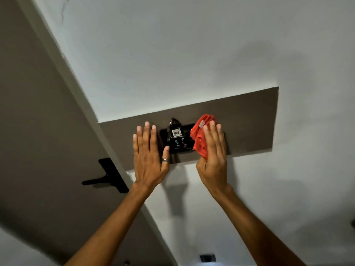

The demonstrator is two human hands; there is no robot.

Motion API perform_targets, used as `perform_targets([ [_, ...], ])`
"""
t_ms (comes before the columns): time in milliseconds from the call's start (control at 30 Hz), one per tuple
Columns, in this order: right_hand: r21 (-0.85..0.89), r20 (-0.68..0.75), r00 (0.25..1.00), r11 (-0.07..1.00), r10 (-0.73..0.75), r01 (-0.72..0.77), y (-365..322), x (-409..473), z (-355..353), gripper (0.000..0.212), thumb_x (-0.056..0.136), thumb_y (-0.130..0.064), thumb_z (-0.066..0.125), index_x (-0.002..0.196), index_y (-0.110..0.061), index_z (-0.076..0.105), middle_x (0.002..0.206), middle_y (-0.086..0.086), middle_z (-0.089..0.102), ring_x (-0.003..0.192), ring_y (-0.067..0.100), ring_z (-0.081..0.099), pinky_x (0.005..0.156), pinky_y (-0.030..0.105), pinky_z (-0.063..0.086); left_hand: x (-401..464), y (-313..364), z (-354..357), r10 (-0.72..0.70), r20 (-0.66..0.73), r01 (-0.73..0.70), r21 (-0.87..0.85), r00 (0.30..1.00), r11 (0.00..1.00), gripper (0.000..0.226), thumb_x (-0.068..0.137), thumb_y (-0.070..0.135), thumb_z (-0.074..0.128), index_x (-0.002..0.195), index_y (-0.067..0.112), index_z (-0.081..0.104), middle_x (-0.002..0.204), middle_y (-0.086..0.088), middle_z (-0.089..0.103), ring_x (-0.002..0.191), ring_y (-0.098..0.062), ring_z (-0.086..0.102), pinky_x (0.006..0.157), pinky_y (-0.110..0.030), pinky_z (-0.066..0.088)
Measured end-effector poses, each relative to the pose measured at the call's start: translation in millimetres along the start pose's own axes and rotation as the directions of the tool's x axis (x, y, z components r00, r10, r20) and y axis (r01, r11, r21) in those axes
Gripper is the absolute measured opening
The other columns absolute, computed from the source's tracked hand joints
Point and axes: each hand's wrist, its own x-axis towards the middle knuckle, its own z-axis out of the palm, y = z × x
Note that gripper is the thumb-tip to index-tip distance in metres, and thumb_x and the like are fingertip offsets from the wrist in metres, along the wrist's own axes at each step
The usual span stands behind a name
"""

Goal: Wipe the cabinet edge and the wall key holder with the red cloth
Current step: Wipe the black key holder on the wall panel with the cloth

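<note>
A flat brown board (pixel 240 120) with a matte, wood-like face is fixed to the smooth white wall (pixel 192 45), running as a long slanted rectangle. Near its middle sits a glossy black key holder (pixel 176 138), boxy in shape, with a small white tag marked in dark figures and a bunch of dark keys at its 12 o'clock. At 8 o'clock from it, a matte black door handle (pixel 107 178) stands out from a grey-brown door (pixel 28 112).

The left hand (pixel 148 156) is spread fully open, fingers straight and together, palm laid against the board just at 9 o'clock of the key holder; it grips nothing, and a silver ring shows on the thumb. The right hand (pixel 212 156) presses a soft, crumpled red cloth (pixel 200 138) against the key holder's 3 o'clock side, fingers extended over the folds.
</note>
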Motion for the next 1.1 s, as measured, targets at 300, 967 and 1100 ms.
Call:
perform_targets([
  [300, -0.525, 0.176, 0.945, 0.786, -0.274, 0.326, 34, 23, 19, 0.06, 0.109, -0.055, 0.029, 0.162, -0.029, 0.032, 0.173, 0.001, 0.022, 0.164, 0.022, 0.006, 0.128, 0.047, 0.018, 33, -52, 26, 0.118, -0.152, -0.111, 0.059, 0.981, 0.992, 0.064, 0.105, 0.034, 0.045, 0.16, 0.008, 0.026, 0.167, -0.02, 0.024, 0.16, -0.026, -0.003, 0.131, -0.045, 0.0],
  [967, -0.419, -0.342, 0.926, 0.908, -0.158, 0.0, 36, 14, 83, 0.046, 0.11, -0.041, 0.036, 0.15, -0.022, 0.051, 0.158, 0.011, 0.048, 0.159, 0.033, 0.028, 0.126, 0.055, 0.031, 32, -59, 62, 0.164, -0.323, -0.122, 0.146, 0.932, 0.982, 0.067, 0.106, 0.04, 0.037, 0.164, 0.012, 0.018, 0.173, -0.006, 0.0, 0.16, -0.026, 0.0, 0.131, -0.048, 0.001],
  [1100, -0.466, -0.206, 0.933, 0.868, -0.294, 0.171, 62, -4, 61, 0.045, 0.111, -0.042, 0.033, 0.147, -0.022, 0.05, 0.152, 0.013, 0.048, 0.15, 0.041, 0.036, 0.121, 0.056, 0.037, 31, -58, 61, 0.173, -0.322, -0.131, 0.149, 0.931, 0.98, 0.067, 0.106, 0.04, 0.037, 0.164, 0.012, 0.019, 0.173, -0.006, 0.002, 0.16, -0.027, 0.001, 0.131, -0.048, 0.002],
])
